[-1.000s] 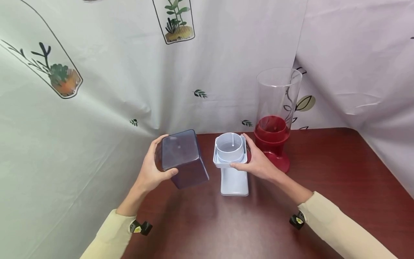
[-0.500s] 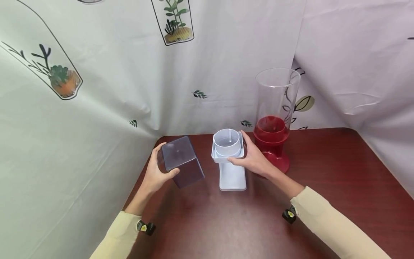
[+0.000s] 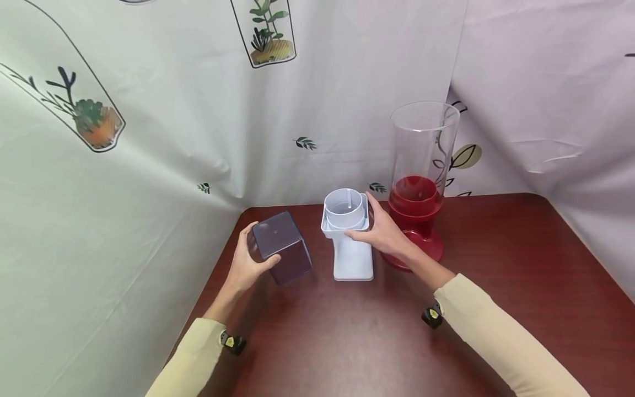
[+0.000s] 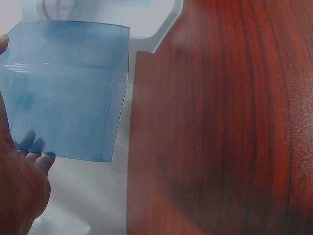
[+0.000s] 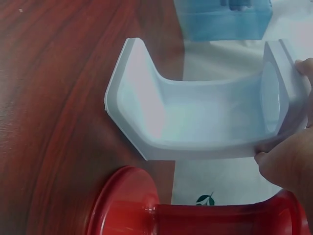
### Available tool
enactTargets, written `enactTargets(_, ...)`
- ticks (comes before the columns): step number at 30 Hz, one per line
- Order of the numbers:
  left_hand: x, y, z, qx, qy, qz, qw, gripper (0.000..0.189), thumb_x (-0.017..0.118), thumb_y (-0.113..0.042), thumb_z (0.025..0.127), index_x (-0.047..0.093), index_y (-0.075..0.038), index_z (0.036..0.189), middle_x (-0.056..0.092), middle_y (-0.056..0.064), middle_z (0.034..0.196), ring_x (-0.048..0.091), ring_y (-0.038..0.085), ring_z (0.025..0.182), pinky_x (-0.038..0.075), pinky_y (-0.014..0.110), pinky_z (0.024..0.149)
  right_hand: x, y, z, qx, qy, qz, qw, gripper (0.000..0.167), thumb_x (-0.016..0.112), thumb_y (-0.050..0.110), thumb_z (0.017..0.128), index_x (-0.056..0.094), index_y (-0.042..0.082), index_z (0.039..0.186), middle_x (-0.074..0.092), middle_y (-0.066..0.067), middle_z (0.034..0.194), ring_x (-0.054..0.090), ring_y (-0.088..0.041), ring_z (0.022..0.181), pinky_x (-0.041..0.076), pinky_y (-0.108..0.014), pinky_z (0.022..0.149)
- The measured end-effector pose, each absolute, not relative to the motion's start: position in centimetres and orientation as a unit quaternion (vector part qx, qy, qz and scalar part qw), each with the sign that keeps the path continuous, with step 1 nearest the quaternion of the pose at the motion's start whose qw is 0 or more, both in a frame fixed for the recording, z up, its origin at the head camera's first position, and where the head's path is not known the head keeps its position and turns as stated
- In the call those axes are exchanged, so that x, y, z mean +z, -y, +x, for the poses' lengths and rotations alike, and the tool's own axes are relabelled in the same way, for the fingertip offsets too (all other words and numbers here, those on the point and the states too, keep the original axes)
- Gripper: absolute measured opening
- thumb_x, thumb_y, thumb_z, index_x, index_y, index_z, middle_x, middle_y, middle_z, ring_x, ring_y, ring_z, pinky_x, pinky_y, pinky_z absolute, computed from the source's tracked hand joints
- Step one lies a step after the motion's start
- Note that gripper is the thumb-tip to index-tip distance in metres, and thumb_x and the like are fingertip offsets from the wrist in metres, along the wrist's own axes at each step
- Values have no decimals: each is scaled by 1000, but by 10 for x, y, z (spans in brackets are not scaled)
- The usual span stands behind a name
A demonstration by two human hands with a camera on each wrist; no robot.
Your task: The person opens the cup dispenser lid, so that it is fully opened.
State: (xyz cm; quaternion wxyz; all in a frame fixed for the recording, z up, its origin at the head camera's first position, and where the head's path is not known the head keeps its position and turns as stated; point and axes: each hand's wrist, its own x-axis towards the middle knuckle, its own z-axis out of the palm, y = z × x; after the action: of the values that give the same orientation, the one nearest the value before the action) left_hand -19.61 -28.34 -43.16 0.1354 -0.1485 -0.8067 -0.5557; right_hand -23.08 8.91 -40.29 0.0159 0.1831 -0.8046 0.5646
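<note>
My left hand (image 3: 244, 268) grips a see-through blue-grey square container (image 3: 278, 234), fingers on its far side and thumb on the near one. The container is tilted, flat closed face up, left of a white dispenser stand (image 3: 353, 259). A round collar rises from the stand's square top. Thumb and fingers of my right hand (image 3: 383, 230) hold that top by its right side. In the right wrist view the stand (image 5: 210, 115) shows its C-shaped profile. Whether its foot touches the table cannot be told. A gap separates container and stand.
Just right of my right hand stands a red dispenser (image 3: 416, 212) with a tall clear cylinder (image 3: 421, 149) on top. The dark red wooden table (image 3: 327, 342) meets a white printed cloth (image 3: 342, 110) at the back and left.
The white stand has moved back and slightly left with my right hand. My left hand has shifted a little right and back, the container going along in it.
</note>
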Motion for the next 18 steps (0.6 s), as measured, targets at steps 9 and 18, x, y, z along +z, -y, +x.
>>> enactTargets(9,-444,282,-202,-559,809,-133,127,103,91,0,80,27,-3,161,44,17,159,41,29,149,30,33,124,-402,-83,-248,563,807,176,20,111,85,24,87,13,1,168,32,-22,167,36,-40,153,35,-57,121)
enactTargets(18,-455,279,-210,-557,815,-106,118,107,89,7,77,24,0,161,43,23,158,41,31,148,33,17,117,-400,-76,-259,563,808,170,25,109,85,21,87,15,2,168,37,-21,164,41,-39,148,38,-55,120)
